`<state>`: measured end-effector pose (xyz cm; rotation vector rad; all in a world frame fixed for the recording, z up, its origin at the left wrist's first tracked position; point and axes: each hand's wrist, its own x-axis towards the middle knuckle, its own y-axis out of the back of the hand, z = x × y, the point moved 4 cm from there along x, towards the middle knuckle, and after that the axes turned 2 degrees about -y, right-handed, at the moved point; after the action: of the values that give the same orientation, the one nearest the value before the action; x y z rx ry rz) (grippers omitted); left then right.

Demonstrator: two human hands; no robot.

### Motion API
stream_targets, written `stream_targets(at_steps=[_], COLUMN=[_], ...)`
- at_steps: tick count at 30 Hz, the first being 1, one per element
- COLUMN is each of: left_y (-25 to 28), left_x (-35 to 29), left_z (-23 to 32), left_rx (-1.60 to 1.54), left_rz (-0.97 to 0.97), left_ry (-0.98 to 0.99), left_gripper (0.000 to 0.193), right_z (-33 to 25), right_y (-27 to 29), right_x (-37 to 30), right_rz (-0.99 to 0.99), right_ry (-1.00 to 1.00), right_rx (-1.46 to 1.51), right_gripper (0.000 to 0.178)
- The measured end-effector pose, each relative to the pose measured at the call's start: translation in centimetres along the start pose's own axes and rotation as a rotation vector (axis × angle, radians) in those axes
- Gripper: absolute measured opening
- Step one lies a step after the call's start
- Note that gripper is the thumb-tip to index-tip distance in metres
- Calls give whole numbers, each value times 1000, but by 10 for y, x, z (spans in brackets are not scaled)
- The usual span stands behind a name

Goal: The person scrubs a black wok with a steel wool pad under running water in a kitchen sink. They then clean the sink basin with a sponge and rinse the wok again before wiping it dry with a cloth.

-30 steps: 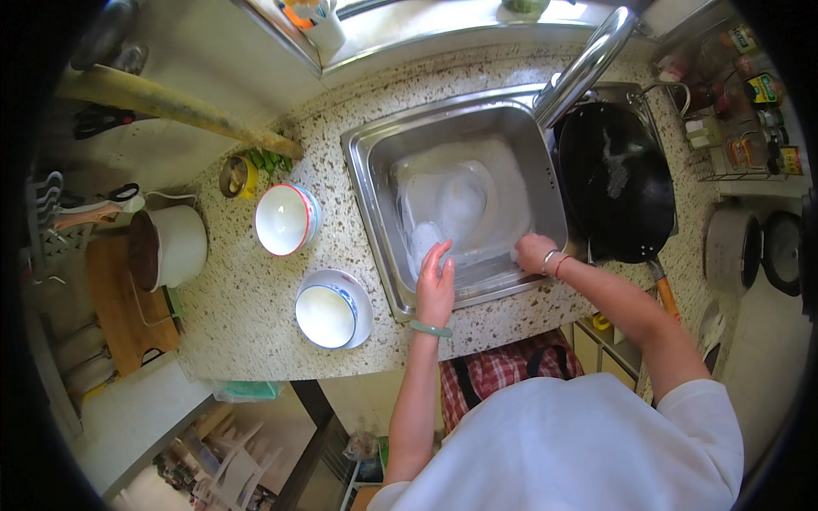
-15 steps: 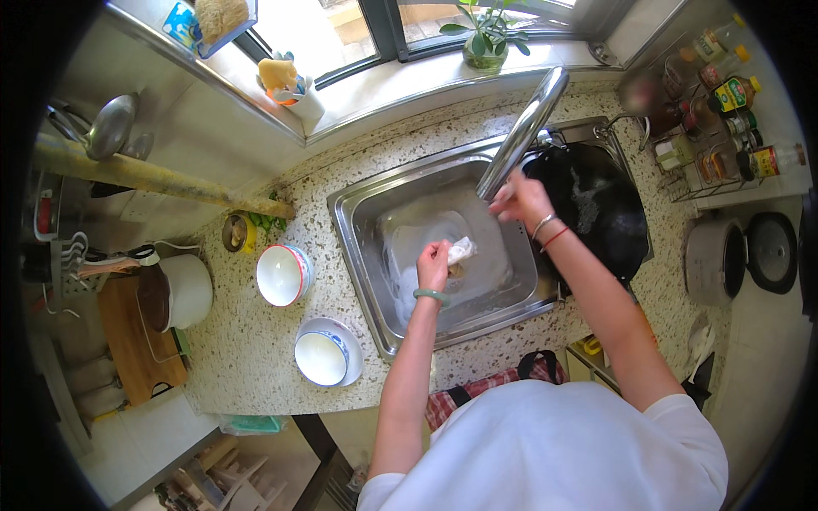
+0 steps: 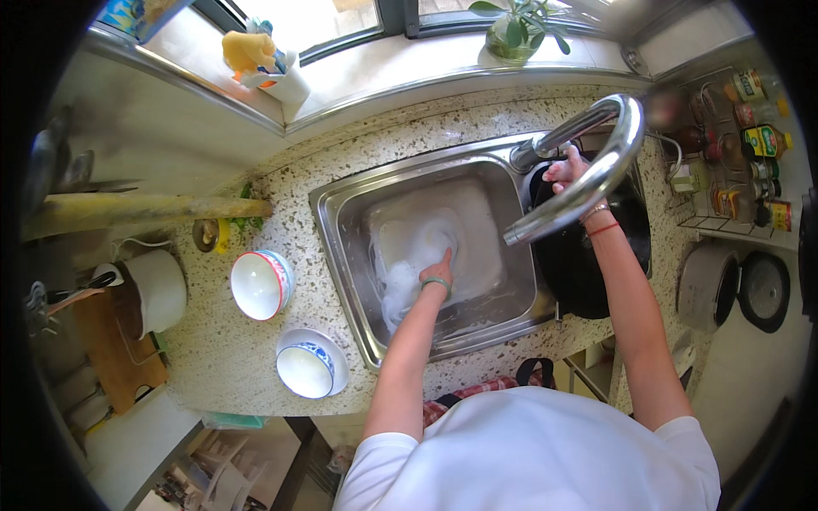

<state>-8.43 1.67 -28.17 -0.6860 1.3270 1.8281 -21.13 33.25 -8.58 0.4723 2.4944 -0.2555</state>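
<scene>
My left hand (image 3: 436, 271), with a green bangle at its wrist, is down in the left basin of the steel sink (image 3: 348, 294). Its index finger stretches toward the round drain area under cloudy water; nothing shows in the hand. White foam (image 3: 399, 285) lies beside it. My right hand (image 3: 569, 173) has its fingers apart near the base of the chrome faucet (image 3: 615, 153), partly behind the curved spout. Some white suds cling to its fingers. The spout arches over the black wok (image 3: 588, 285), which sits in the sink's right side.
On the counter to the left stand a red-rimmed bowl (image 3: 258, 288) and a blue-patterned bowl (image 3: 305, 372) resting on a plate (image 3: 339, 349). A white pot (image 3: 158, 294) is farther left. Bottles (image 3: 767, 140) fill a rack at right, above a rice cooker (image 3: 709, 285).
The spout has swung right, from the left basin to over the wok. My right hand moved back and right. My left hand lowered in the basin, and the white wad it held no longer shows.
</scene>
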Motion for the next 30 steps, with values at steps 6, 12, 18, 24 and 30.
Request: stream_targets(at_steps=[6,12,18,24,30], left_y=[-33,7,105,147,116], left_x=[35,3,-39,-59,-47], left_z=[-5,11,-1,27,28], left_rx=[-45,-29,-690,-1458,-2198], left_rz=[-31,161,529,471,124], left_ry=[126,-9,51,89,-90], left_gripper=[53,41,57,56,50], right_z=[-33,-41,12,128,94], right_y=[-33,-24,-109,-155,-191], right_x=[-44,-40,-69,-47,-103], right_rz=[-129,23,-110,-217,-171], right_ry=[-97,-9,-275,-47,651], right_rx=[30,117,-191,-150,-682], right_gripper=[51,36,30,39,28])
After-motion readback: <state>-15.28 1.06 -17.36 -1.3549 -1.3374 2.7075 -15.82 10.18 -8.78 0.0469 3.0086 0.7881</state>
